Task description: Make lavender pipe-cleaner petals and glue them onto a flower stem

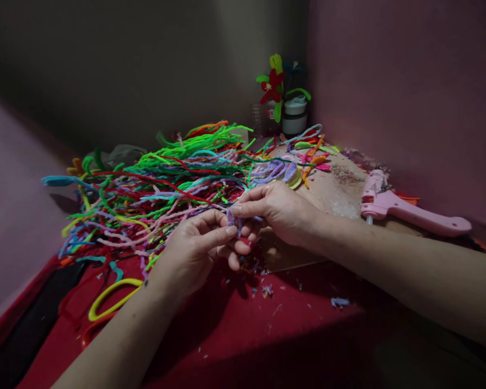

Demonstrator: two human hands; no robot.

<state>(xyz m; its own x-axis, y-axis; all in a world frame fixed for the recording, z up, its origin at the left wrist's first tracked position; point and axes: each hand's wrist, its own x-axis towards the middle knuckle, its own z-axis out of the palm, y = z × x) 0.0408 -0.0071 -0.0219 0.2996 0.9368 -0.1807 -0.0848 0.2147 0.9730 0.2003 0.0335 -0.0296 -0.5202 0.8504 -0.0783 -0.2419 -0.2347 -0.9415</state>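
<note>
Between my two hands is a short lavender pipe cleaner [231, 217], bent, with much of it hidden behind the fingers. My left hand [202, 243] pinches its lower part between thumb and fingers. From above and to the right, my right hand [273, 210] grips the same pipe cleaner with thumb and forefinger. Just beyond the hands, a big pile of many-coloured pipe cleaners [186, 167] spreads to the left. Looped lavender pipe cleaner pieces [273, 170] lie right behind my right hand.
A pink glue gun [413, 210] rests at the right. Scissors with a yellow handle [113, 294] lie beside my left forearm. Under my right hand is a cardboard sheet [295, 259] on a red cloth [235, 335]. A red pipe-cleaner flower [272, 86] stands at the back near a lidded container [295, 114].
</note>
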